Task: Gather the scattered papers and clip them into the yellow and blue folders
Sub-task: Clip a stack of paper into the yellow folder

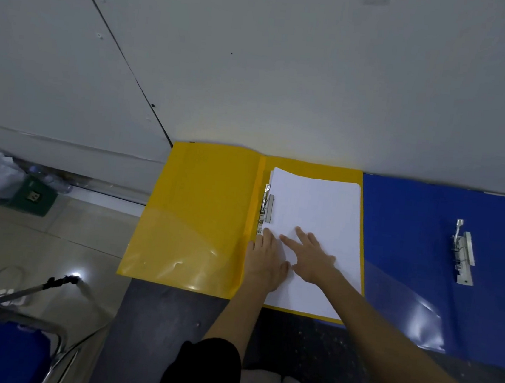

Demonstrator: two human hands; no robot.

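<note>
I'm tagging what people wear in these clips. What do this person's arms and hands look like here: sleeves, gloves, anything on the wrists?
Both the left hand and right hand are bare, with no gloves, rings or watch visible. The forearms are uncovered; short black sleeves show near the frame's bottom edge on both arms.

We lay our left hand [264, 256] flat beside the metal clip [267, 207]. Our right hand [311, 258] lies just right of it, fingers spread straight toward that clip.
</note>
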